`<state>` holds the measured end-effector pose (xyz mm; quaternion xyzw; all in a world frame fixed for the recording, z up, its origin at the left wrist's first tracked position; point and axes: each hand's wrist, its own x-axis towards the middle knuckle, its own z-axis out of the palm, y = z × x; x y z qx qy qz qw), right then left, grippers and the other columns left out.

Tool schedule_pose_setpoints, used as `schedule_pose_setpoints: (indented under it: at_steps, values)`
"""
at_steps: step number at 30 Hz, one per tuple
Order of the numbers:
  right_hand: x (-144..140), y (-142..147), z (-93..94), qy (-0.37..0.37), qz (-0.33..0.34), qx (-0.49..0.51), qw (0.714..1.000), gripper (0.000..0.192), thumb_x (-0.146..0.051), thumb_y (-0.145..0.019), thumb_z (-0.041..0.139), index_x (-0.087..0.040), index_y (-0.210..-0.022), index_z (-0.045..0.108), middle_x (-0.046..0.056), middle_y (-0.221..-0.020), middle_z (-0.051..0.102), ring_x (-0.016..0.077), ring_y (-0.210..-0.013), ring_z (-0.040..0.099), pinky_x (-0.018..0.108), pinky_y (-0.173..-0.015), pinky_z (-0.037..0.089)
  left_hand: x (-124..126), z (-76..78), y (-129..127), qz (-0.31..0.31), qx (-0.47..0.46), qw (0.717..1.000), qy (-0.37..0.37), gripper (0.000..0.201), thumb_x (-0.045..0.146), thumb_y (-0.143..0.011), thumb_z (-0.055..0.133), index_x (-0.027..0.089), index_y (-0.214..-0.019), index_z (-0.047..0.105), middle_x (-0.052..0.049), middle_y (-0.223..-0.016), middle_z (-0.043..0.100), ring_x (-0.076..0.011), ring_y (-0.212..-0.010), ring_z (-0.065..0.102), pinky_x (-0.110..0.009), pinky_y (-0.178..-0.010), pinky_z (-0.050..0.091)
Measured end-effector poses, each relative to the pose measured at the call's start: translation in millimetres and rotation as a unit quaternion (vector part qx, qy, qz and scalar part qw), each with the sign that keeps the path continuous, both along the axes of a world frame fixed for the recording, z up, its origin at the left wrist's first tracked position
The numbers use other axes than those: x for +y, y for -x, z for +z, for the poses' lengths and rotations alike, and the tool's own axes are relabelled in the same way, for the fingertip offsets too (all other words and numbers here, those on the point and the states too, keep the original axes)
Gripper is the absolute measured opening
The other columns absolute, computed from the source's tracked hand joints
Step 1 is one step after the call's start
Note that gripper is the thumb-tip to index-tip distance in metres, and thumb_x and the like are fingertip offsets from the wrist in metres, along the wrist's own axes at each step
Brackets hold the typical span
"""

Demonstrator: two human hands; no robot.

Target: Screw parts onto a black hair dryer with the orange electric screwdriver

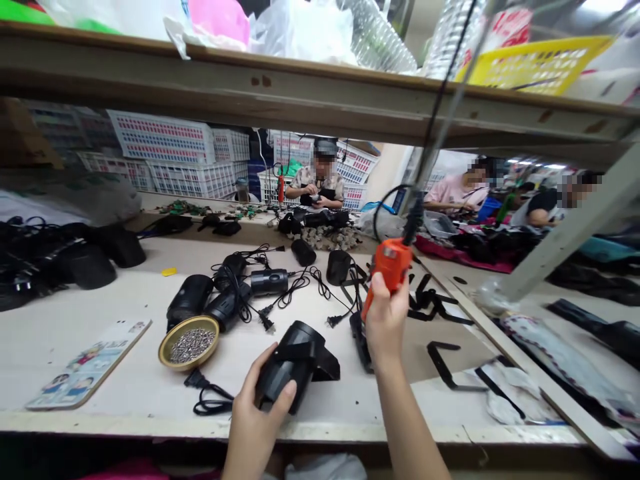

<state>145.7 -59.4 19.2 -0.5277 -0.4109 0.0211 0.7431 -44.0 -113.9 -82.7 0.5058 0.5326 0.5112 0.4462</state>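
Note:
My left hand (263, 397) is wrapped round a black cylindrical housing (295, 363) with a bracket-like flap, tilted over the front of the bench. A black power cord with a plug (213, 397) lies just left of it. In my right hand (387, 320) is an orange electric screwdriver (391, 263), held upright, with a dark cable rising from its top. Behind its lower end is a black part (361, 341), partly hidden. A gold-rimmed bowl (165, 357) of small metal screws stands left of the housing.
More black cylinders with cords (270, 282) lie mid-bench. Black U-shaped brackets (445, 370) are at the right, a printed booklet (90, 367) at the left. An overhead shelf (300, 93) and a slanted post (565, 230) frame the bench. Several people sit beyond.

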Motion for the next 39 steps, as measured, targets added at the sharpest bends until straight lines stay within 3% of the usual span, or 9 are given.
schedule_pose_setpoints:
  at_steps: [3, 6, 8, 12, 16, 23, 28, 34, 39]
  values:
    - [-29.9, 18.9, -31.7, -0.024, -0.085, -0.105, 0.990, 0.064, -0.051, -0.095, 0.051, -0.015, -0.148, 0.042, 0.020, -0.157, 0.034, 0.0365, -0.148, 0.030, 0.059, -0.119, 0.025, -7.8, 11.0, -0.9, 0.034, -0.045, 0.998, -0.027, 0.068, 0.056, -0.078, 0.071, 0.021, -0.134, 0.056, -0.011, -0.143, 0.061, -0.0304, -0.132, 0.059, -0.039, -0.105, 0.055]
    - [-59.8, 48.4, -65.3, 0.019, 0.080, -0.226, 0.971, 0.053, -0.044, -0.103, 0.034, -0.020, -0.149, 0.043, 0.016, -0.151, 0.047, 0.0328, -0.141, 0.043, 0.054, -0.113, 0.038, -11.6, 14.0, -0.7, 0.047, -0.055, 0.996, -0.052, 0.068, 0.051, -0.076, 0.076, 0.022, -0.135, 0.057, -0.009, -0.141, 0.064, -0.0282, -0.129, 0.061, -0.034, -0.103, 0.057]
    - [-67.6, 57.7, -75.4, 0.032, 0.108, -0.254, 0.961, 0.048, -0.040, -0.104, 0.032, -0.020, -0.145, 0.048, 0.014, -0.147, 0.052, 0.0308, -0.137, 0.048, 0.051, -0.109, 0.042, -11.7, 13.1, 2.7, 0.037, -0.048, 0.994, -0.093, 0.063, 0.047, -0.074, 0.078, 0.023, -0.131, 0.062, -0.006, -0.135, 0.068, -0.0261, -0.125, 0.064, -0.031, -0.101, 0.058]
    - [-57.0, 48.6, -62.3, 0.002, 0.154, -0.275, 0.949, 0.038, -0.033, -0.105, 0.034, -0.022, -0.132, 0.059, 0.010, -0.135, 0.063, 0.0267, -0.131, 0.054, 0.048, -0.108, 0.044, -12.9, 17.3, 12.0, 0.005, -0.034, 0.988, -0.154, 0.060, 0.049, -0.069, 0.079, 0.023, -0.122, 0.068, -0.005, -0.126, 0.073, -0.0262, -0.120, 0.068, -0.030, -0.099, 0.059]
    - [-52.6, 44.0, -47.7, 0.018, 0.204, -0.269, 0.941, 0.035, -0.029, -0.105, 0.038, -0.024, -0.133, 0.058, 0.008, -0.132, 0.066, 0.0238, -0.130, 0.057, 0.045, -0.108, 0.047, -19.5, 27.2, 10.5, 0.040, -0.051, 0.990, -0.123, 0.063, 0.052, -0.071, 0.078, 0.022, -0.124, 0.065, -0.007, -0.129, 0.071, -0.0268, -0.120, 0.067, -0.031, -0.099, 0.059]
    - [-94.5, 94.4, -93.2, 0.028, 0.096, -0.294, 0.950, 0.051, -0.031, -0.104, 0.039, -0.025, -0.154, 0.038, 0.011, -0.155, 0.048, 0.0324, -0.144, 0.043, 0.055, -0.109, 0.046, -15.3, 7.4, 7.6, 0.106, -0.128, 0.984, -0.059, 0.070, 0.053, -0.070, 0.082, 0.020, -0.127, 0.061, -0.011, -0.125, 0.073, -0.0271, -0.110, 0.073, -0.029, -0.087, 0.064]
    - [-103.6, 115.8, -121.5, 0.000, 0.042, -0.321, 0.946, 0.049, -0.034, -0.106, 0.033, -0.029, -0.155, 0.039, 0.010, -0.148, 0.055, 0.0331, -0.140, 0.049, 0.057, -0.109, 0.043, -15.2, 6.1, 6.0, 0.123, -0.167, 0.977, -0.039, 0.074, 0.056, -0.068, 0.083, 0.019, -0.127, 0.060, -0.012, -0.126, 0.072, -0.0279, -0.110, 0.072, -0.030, -0.088, 0.064]
    - [-78.0, 80.7, -94.6, -0.010, 0.059, -0.350, 0.935, 0.045, -0.032, -0.108, 0.027, -0.025, -0.149, 0.045, 0.011, -0.157, 0.046, 0.0300, -0.151, 0.033, 0.058, -0.119, 0.018, -17.6, 15.3, 5.6, 0.095, -0.128, 0.984, -0.079, 0.071, 0.051, -0.072, 0.081, 0.017, -0.131, 0.058, -0.015, -0.137, 0.066, -0.0308, -0.123, 0.066, -0.037, -0.098, 0.060]
    - [-62.1, 56.7, -72.6, 0.031, 0.111, -0.170, 0.979, 0.047, -0.045, -0.105, 0.036, -0.021, -0.140, 0.054, 0.015, -0.152, 0.049, 0.0346, -0.144, 0.040, 0.058, -0.116, 0.028, -23.5, 21.0, 4.8, 0.030, -0.101, 0.984, -0.145, 0.067, 0.039, -0.075, 0.078, 0.019, -0.135, 0.056, -0.012, -0.139, 0.063, -0.0315, -0.129, 0.060, -0.045, -0.112, 0.051]
